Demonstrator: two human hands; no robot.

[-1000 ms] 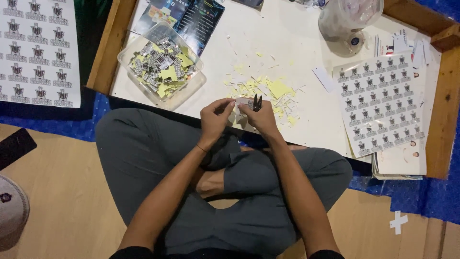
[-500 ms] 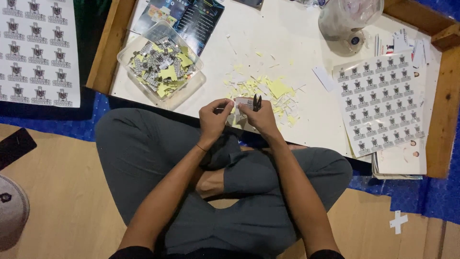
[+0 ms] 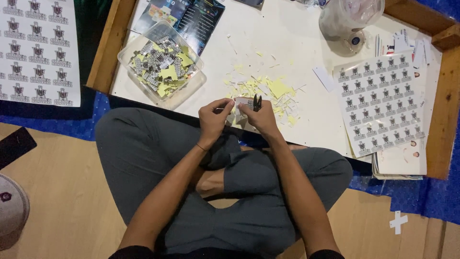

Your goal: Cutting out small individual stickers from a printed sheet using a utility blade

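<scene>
Two hands (image 3: 239, 117) on one sticker piece (image 3: 242, 104); two sticker sheets (image 3: 381, 100).

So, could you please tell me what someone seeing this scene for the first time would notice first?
Probably the two hands at the centre: the left hand pinches a small paper piece, and the right hand works small black scissors on it. Just beyond them, yellow paper scraps litter the white tabletop. A clear plastic container of cut-out stickers sits at the upper left, and a printed sticker sheet lies to the right.
</scene>
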